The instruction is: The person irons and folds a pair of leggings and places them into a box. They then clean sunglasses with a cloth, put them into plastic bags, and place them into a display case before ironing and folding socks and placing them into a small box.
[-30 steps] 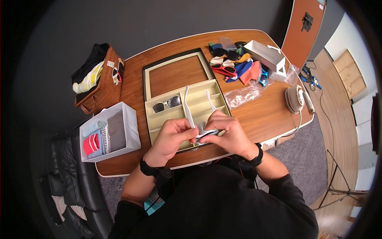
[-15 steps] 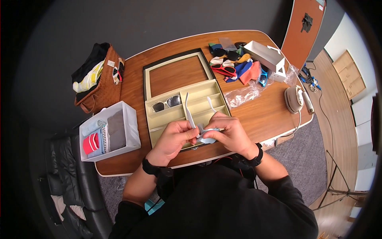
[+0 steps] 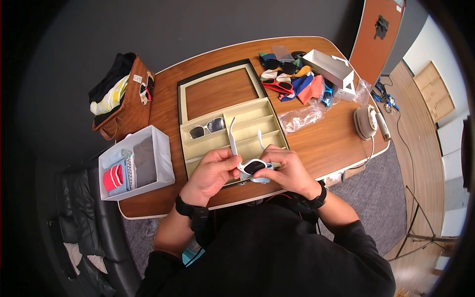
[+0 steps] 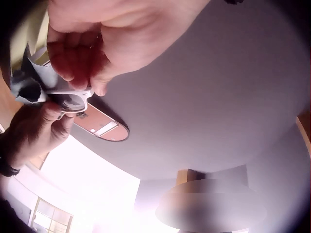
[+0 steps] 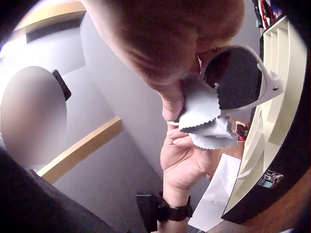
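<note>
White-framed sunglasses (image 3: 255,167) with dark lenses are held between both hands over the front of a display case, temples unfolded and pointing away. My left hand (image 3: 212,173) pinches the frame near one hinge. On the other side, my right hand (image 3: 287,171) grips the lens area with thumb and fingers, together with a pale grey-blue cleaning cloth (image 5: 199,109) with zigzag edges. The cloth lies against a lens, its loose end hanging under the frame. Another pair of clear-framed sunglasses (image 3: 207,128) sits in a back-left compartment of the cream-lined display case (image 3: 184,143).
Right of the open case lie crumpled plastic wrap (image 3: 302,119), red sunglasses (image 3: 278,86), colourful cloth pouches (image 3: 310,89) and a white box (image 3: 329,69). A beige corded appliance (image 3: 365,123) stands at the right edge. Left are a white bin (image 3: 166,168) of folded clothes and a brown basket (image 3: 128,109).
The sunglasses have been turned so that a dark lens now faces up in the head view. The cloth has shifted lower, below the frame, and both hands still hold on.
</note>
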`<state>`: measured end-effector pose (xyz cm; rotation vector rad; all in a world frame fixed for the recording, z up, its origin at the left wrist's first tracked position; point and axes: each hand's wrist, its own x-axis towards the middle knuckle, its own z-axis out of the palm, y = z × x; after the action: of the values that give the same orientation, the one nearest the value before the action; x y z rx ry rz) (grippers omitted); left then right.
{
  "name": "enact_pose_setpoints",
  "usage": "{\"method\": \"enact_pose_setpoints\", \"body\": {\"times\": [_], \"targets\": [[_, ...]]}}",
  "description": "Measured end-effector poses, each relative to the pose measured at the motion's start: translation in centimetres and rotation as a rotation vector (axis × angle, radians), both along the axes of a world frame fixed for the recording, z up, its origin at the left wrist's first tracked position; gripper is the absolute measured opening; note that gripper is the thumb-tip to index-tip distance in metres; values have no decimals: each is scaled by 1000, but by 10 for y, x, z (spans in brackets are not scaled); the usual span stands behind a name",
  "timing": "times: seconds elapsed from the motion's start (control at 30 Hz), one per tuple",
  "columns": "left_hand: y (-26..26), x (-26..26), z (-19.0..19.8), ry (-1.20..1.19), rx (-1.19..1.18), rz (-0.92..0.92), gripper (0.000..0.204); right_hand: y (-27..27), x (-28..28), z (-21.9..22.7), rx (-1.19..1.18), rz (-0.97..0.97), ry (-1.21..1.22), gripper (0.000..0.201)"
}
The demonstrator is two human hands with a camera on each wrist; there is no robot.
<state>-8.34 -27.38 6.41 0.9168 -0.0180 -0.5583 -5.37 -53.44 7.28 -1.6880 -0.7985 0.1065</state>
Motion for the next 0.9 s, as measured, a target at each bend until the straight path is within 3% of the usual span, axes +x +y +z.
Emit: {"method": "enact_pose_setpoints", "body": {"times": [0.17,0.33,0.6,0.73,0.83,0.9], "targets": [[-25,-10,0,52,68,77,17,11,-7,2,-79,-69,-9,29],[-15,-8,4,-6,92,34,14,12,-5,7,-65,-90,-71,32],[-1,-4,13,64,-75,98,16,5,4,-6,-91,-14,-135,37],[4,0,2,102,-67,96,18,-1,3,-1,-133,-1,20,39],[8,0,0,26,72,104,20,-3,4,2,-123,3,131,39],[12,-6,-2,-341,694,393,25,-6,4,-2,-30,29,211,37]]}}
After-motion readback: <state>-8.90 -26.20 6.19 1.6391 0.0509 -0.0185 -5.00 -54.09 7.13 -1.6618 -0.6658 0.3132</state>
